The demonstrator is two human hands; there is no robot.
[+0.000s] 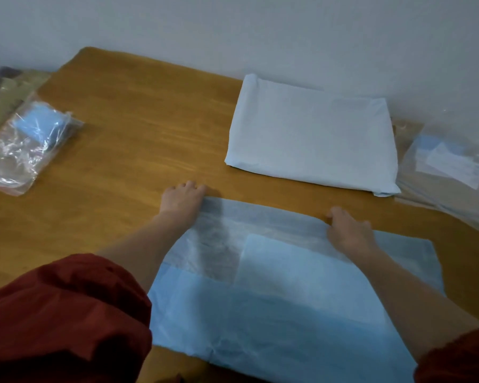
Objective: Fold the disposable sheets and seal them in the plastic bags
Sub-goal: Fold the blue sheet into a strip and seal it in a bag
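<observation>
1. Here's the blue sheet [288,299], spread flat on the wooden table [138,128]. It is thin and pale blue, with its far part doubled over into a whiter, see-through band that lets the darker layers show beneath.
2. Fold lines cross it, cutting it into lighter and deeper blue rectangles. The near edge is creased and runs under the forearms.
3. The left hand [181,201] is at the sheet's far left corner, palm down, with its fingers curled over that corner and gripping it.
4. The right hand [349,230] is along the same far edge, further right. Its fingers are bent and its thumb is tucked in, pinching the folded edge. The blur hides exactly how the fingertips meet.
5. So the sheet lies between and below both hands, stretching back towards the body, with one strip reaching out beyond the right hand.
6. Red sleeves [67,313] are bunched up on both arms, below the hands.
7. Just beyond the right hand, well clear of it, sits a folded stack of pale sheets [310,139], squared off and flat.
8. Further right of that hand are clear plastic bags [451,167] with something blue and white inside.
9. Far out left of the left hand is a crinkled packed bag [31,142] holding a folded blue bundle.
</observation>
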